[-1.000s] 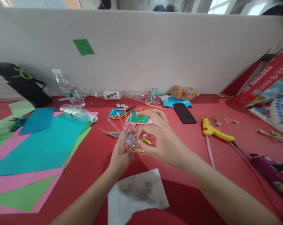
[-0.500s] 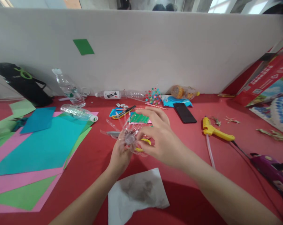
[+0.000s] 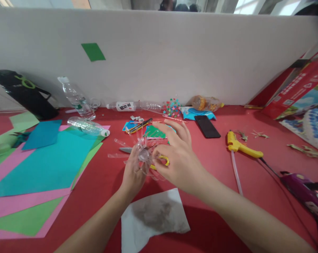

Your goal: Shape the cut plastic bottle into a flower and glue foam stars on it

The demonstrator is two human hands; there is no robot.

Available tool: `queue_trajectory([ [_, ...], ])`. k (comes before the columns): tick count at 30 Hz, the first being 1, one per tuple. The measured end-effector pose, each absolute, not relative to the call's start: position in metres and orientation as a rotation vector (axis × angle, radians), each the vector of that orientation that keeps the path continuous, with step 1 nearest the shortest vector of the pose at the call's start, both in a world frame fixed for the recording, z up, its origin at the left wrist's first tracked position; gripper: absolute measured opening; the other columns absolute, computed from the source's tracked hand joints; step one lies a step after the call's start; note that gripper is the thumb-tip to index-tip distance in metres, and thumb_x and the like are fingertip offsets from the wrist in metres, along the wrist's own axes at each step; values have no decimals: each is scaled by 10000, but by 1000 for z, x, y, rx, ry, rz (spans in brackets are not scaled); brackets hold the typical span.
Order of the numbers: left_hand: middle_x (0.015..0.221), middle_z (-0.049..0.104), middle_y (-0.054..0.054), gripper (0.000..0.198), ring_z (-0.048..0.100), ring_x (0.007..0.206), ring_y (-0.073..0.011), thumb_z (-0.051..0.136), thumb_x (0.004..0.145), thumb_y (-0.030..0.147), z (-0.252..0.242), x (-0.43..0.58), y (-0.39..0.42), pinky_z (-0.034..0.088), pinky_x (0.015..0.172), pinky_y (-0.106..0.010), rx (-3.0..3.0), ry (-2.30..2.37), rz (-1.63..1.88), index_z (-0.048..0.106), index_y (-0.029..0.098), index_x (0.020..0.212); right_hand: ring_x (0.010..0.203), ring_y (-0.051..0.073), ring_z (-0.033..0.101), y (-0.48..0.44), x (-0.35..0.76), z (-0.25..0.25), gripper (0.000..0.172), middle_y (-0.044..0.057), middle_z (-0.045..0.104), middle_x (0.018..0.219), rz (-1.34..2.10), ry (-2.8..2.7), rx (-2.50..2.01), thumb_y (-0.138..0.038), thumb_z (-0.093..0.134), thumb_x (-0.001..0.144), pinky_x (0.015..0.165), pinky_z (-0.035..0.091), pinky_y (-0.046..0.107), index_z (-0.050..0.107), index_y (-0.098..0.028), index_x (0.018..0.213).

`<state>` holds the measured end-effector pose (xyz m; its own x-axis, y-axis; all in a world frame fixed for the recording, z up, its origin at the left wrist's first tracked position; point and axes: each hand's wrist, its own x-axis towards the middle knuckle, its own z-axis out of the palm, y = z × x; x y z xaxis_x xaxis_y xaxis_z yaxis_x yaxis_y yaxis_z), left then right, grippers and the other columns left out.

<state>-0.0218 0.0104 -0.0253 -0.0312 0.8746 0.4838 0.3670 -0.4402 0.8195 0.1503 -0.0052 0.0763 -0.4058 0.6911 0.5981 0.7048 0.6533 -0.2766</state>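
Clear plastic piece point(image 3: 144, 154) shifted slightly left | hands point(image 3: 132, 172) point(image 3: 178, 160): left grasping it, right's grip unclear | scissors point(image 3: 125, 150) partly hidden

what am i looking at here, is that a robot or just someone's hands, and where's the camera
No robot here: these are one person's own bare hands, seen by a camera worn on that person's head, looking forward and down. So the left hand is on the picture's left, the right hand on its right.

The left hand holds a clear plastic piece with strips fanning out around a round middle. The right thumb and a finger come together at its edge; whether they grip a strip is hard to tell. Scissors show partly behind it.

On the red table lie coloured paper sheets at left, a phone and a yellow glue gun at right, and a stained white sheet in front.
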Motion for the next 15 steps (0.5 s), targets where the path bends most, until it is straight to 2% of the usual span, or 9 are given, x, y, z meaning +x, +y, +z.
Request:
queue_trajectory([
  [3,1150,648,-93,229,570,1165,-303,575,839,350,-23,-23,10,394,1078,-538,1896,1327,1473,661,245,1023,1405,293,294,-6,149,76,146,60,465,1463,-53,-2148,-1088,-136,585,801,1171,177,613,624,-202,677],
  [8,1124,644,-81,233,601,1081,-292,547,865,369,-18,-23,10,479,979,-504,1964,1293,1449,653,262,1042,1406,318,287,-8,147,76,129,53,420,1506,-34,-2221,-1131,-144,597,797,1166,147,644,628,-197,683],
  [13,1058,661,-73,143,567,1107,-308,587,840,344,-16,-20,9,378,1071,-524,1928,1298,1454,686,272,913,1436,313,245,-7,148,76,200,63,407,1514,-82,-2188,-1139,-159,544,863,1177,143,629,653,-200,702],
  [15,1057,657,-70,163,577,1085,-298,599,827,352,-17,-18,7,381,1068,-516,1820,1271,1460,678,266,941,1436,313,245,-7,148,76,204,61,411,1511,-98,-2178,-1137,-168,546,872,1182,140,624,659,-201,705],
])
